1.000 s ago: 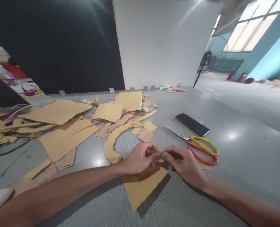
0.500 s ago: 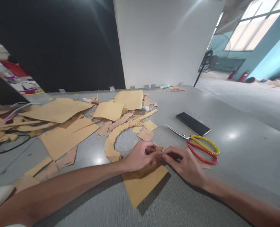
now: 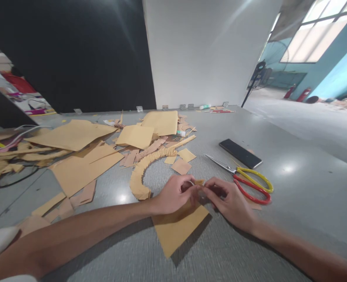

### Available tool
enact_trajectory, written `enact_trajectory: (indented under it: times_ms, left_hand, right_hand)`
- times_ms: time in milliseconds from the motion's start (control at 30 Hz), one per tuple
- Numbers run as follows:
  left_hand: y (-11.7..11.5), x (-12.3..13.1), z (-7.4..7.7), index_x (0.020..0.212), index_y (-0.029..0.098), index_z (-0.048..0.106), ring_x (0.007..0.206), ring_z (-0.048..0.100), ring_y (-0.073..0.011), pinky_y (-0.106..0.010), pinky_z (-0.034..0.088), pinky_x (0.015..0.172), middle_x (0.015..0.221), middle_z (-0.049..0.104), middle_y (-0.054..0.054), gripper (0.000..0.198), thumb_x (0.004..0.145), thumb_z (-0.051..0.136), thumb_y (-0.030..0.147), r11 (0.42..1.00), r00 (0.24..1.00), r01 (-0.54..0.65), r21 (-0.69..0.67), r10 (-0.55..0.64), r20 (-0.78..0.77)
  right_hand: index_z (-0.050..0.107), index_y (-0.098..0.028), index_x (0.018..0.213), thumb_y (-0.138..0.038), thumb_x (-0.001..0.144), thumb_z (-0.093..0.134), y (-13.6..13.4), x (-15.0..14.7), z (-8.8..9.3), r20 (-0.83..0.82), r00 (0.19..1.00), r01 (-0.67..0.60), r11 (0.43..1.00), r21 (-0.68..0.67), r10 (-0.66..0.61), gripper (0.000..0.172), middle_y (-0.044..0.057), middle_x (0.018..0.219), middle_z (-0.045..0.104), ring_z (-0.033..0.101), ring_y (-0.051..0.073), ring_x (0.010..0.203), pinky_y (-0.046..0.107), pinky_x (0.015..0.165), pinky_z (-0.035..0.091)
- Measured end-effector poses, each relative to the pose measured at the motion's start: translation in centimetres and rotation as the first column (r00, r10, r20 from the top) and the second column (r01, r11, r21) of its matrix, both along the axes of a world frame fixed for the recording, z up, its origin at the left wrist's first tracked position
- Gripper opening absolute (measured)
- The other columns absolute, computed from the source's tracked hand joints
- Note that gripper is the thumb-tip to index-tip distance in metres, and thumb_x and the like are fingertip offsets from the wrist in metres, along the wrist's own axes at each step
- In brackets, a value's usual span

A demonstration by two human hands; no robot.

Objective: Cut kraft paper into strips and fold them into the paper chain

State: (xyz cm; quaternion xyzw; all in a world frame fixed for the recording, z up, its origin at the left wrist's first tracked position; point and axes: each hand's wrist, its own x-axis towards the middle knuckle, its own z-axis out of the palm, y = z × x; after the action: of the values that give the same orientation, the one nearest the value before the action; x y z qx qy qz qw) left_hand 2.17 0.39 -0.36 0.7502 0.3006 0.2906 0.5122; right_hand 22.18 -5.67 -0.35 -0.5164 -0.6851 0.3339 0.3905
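**Two hands pinch a small folded paper piece [image 3: 199, 182] left of the scissors [image 3: 236, 171]**

Left of the scissors' handles, the left hand [image 3: 176, 194] has its thumb and forefinger pressed together on the small folded paper piece. The right hand [image 3: 231, 199], nearer the scissors, meets it with thumb and forefinger closed on the other end; its remaining fingers are curled, and their tips are hidden. A sheet of brown paper [image 3: 177, 233] lies below the hands, to the near left of the scissors, its near corner pointing toward the person; whether it joins the folded piece, I cannot tell.

The scissors lie with their blades slightly apart. Just beyond them is a black phone [image 3: 240, 153]. Left of their tips lies a pinkish paper square [image 3: 181, 166], and farther left a curved, pleated paper strip [image 3: 138, 178]. Well beyond the scissors, a glue stick [image 3: 205, 106] lies near the white panel [image 3: 208, 55].
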Motion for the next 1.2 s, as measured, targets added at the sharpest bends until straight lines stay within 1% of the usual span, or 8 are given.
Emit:
enact_trajectory:
  times_ms: [133, 333, 500, 600, 700, 800, 1000, 1200]
  left_hand:
    - [-0.3, 0.1, 0.4, 0.080, 0.015, 0.064, 0.068, 0.067, -0.0161, -0.025, 0.046, 0.063, 0.075, 0.072, -0.005, 0.036, 0.102, 0.052, 0.042, 1.000, 1.000, 0.013, 0.018, -0.012, -0.029]
    - [0.5, -0.6, 2.7, 0.113, 0.019, 0.068, 0.076, 0.070, -0.0197, -0.031, 0.050, 0.071, 0.087, 0.075, -0.006, 0.024, 0.101, 0.052, 0.032, 0.951, 0.964, -0.006, 0.309, 0.088, -0.253]
    - [6.4, -3.2, 3.3, 0.116, 0.018, 0.065, 0.102, 0.069, -0.0246, -0.038, 0.053, 0.088, 0.111, 0.073, -0.010, 0.026, 0.102, 0.044, 0.026, 0.847, 0.910, -0.126, 0.516, 0.306, -0.281]
    - [10.1, -5.2, 2.0, 0.136, 0.016, 0.055, 0.136, 0.051, -0.0320, -0.049, 0.039, 0.113, 0.144, 0.058, -0.015, 0.038, 0.098, 0.049, 0.021, 0.729, 0.830, -0.097, 0.678, 0.435, -0.349]
    - [11.9, -6.3, 0.6, 0.144, 0.017, 0.048, 0.135, 0.052, -0.0339, -0.051, 0.039, 0.113, 0.151, 0.051, -0.017, 0.049, 0.095, 0.054, 0.023, 0.746, 0.803, -0.033, 0.665, 0.416, -0.426]
    - [11.7, -6.3, 0.5, 0.144, 0.018, 0.049, 0.127, 0.058, -0.0329, -0.048, 0.043, 0.108, 0.142, 0.058, -0.016, 0.053, 0.093, 0.059, 0.027, 0.777, 0.819, -0.015, 0.630, 0.371, -0.437]
    - [8.5, -4.3, 2.5, 0.148, 0.029, 0.049, 0.080, 0.064, -0.0180, -0.033, 0.052, 0.081, 0.120, 0.065, -0.009, 0.056, 0.094, 0.060, 0.035, 0.907, 0.930, 0.075, 0.414, 0.087, -0.357]
    - [4.9, -2.0, 2.5, 0.132, 0.021, 0.059, 0.069, 0.060, -0.0115, -0.024, 0.047, 0.065, 0.115, 0.063, -0.010, 0.044, 0.096, 0.060, 0.046, 0.979, 0.975, 0.143, 0.147, -0.114, -0.193]
  right_hand:
    - [0.063, -0.020, 0.089, -0.044, 0.099, 0.060, 0.1, 0.2, -0.2, -0.065, 0.997, 0.034, 0.999, -0.010, -0.035, 0.026, -0.001, 0.067, 0.060, 0.054, 0.012, 0.055, 0.025, 0.050, 0.044]
    - [0.053, -0.022, 0.095, -0.049, 0.099, 0.060, 0.5, 0.3, -0.7, -0.297, 0.950, 0.066, 0.993, -0.101, -0.093, 0.028, 0.000, 0.074, 0.067, 0.063, 0.013, 0.052, 0.025, 0.048, 0.050]
    - [0.051, -0.022, 0.089, -0.048, 0.097, 0.064, 0.5, 0.2, -0.7, -0.287, 0.951, 0.075, 0.987, -0.143, -0.114, 0.031, 0.001, 0.069, 0.070, 0.067, 0.014, 0.055, 0.026, 0.054, 0.055]
    - [0.051, -0.022, 0.091, -0.049, 0.095, 0.066, 0.6, 0.3, -0.8, -0.295, 0.947, 0.092, 0.988, -0.127, -0.126, 0.031, -0.002, 0.066, 0.064, 0.062, 0.013, 0.055, 0.025, 0.052, 0.054]
    - [0.053, -0.022, 0.093, -0.050, 0.094, 0.066, 0.6, 0.4, -0.8, -0.298, 0.944, 0.115, 0.987, -0.113, -0.144, 0.031, -0.004, 0.066, 0.058, 0.056, 0.011, 0.052, 0.024, 0.047, 0.050]
    - [0.054, -0.022, 0.094, -0.050, 0.095, 0.065, 0.7, 0.4, -0.8, -0.302, 0.940, 0.135, 0.985, -0.105, -0.161, 0.030, -0.004, 0.068, 0.057, 0.054, 0.011, 0.051, 0.024, 0.046, 0.050]
    - [0.055, -0.021, 0.098, -0.047, 0.097, 0.062, 0.5, 0.4, -0.7, -0.282, 0.944, 0.169, 0.985, -0.042, -0.174, 0.026, -0.002, 0.072, 0.058, 0.055, 0.010, 0.049, 0.023, 0.044, 0.049]
    - [0.052, -0.023, 0.098, -0.047, 0.100, 0.058, 0.3, 0.2, -0.1, -0.383, 0.910, 0.167, 0.986, -0.011, -0.158, 0.025, 0.002, 0.082, 0.066, 0.063, 0.014, 0.057, 0.025, 0.046, 0.053]
